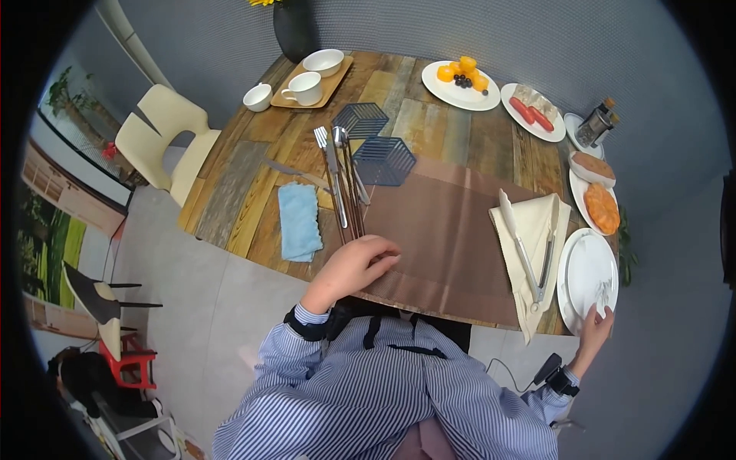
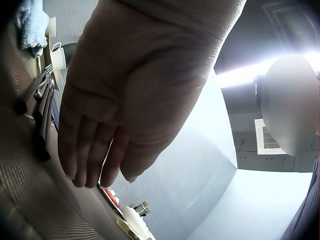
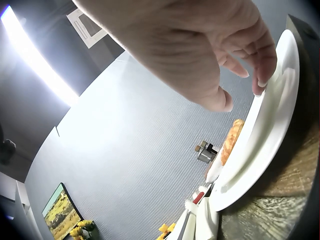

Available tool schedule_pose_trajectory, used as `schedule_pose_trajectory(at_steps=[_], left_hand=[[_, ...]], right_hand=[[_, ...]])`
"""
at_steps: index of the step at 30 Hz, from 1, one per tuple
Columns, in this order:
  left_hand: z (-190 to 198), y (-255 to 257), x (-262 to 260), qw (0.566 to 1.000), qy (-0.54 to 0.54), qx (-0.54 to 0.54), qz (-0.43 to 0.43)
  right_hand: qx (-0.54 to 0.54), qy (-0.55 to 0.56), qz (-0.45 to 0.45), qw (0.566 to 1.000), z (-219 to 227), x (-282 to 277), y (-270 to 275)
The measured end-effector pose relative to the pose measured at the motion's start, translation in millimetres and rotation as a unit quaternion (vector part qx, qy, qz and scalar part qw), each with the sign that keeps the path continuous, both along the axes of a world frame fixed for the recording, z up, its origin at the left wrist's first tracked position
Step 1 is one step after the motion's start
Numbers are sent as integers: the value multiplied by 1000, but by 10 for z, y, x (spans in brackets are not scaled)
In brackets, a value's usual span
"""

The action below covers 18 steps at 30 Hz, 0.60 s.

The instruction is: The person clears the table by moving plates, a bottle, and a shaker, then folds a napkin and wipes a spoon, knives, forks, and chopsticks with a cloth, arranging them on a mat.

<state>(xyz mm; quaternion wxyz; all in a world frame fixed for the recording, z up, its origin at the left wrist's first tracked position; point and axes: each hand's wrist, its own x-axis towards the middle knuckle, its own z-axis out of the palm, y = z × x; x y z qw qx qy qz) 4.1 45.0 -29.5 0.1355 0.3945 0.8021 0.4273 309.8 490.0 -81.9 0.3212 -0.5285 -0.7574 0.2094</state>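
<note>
My left hand (image 1: pixel 353 268) hovers over the near left part of the brown placemat (image 1: pixel 437 230), beside the handle ends of the chopsticks (image 1: pixel 355 188), fork (image 1: pixel 321 139) and spoon (image 1: pixel 340 138). In the left wrist view its fingers (image 2: pixel 90 150) extend fairly straight, with nothing in the palm. At the table's right edge, my right hand (image 1: pixel 596 331) reaches to the near side of two stacked white plates (image 1: pixel 589 264). Seen from the right wrist, the fingertips (image 3: pixel 260 90) are right at the upper plate's rim (image 3: pixel 267 107), while the thumb stands apart from it.
Tongs (image 1: pixel 529 261) lie on a cream napkin (image 1: pixel 502 222) left of the plates. A blue cloth (image 1: pixel 299 222) and blue wire holders (image 1: pixel 383 161) are leftward. Plates of bread (image 1: pixel 602 207), sausages (image 1: pixel 531 113) and fruit (image 1: pixel 464 77) line the far side; a wooden tray (image 1: pixel 337 80) bears cups.
</note>
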Motion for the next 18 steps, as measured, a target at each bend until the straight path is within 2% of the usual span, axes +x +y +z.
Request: schedule_pose_trajectory(at_steps=[2,4,9,10,11,12,13,16,18], left_hand=[[-16,-40,-3,1000,1,-5,22],[-18,-73,-9,1000,-8,-2,25],[-50,-129,-6,999,-35,2,18],[-38,-144,9,998,-39,19,38],[-32,-105,5,997,-46,39,45],[-49,-96,3,997,-41,40,50],[-65,-100,1,997,-36,40,55],[-13,-60,15,996,-50,31,67],[12,-40,18,997,-50,28,60]], right_hand=[[43,-12,10,999,-50,47,84],[-32,37,43,998,24,-2,96],[-81,44,46,995,-121,-39,208],[-96,42,37,994,-145,6,261],[-90,40,15,995,52,-116,50],[-1,2,38,999,-201,33,252],[44,16,55,997,-159,-4,166],[-15,69,42,997,180,-181,-167],[-13,80,25,996,138,-133,-143]])
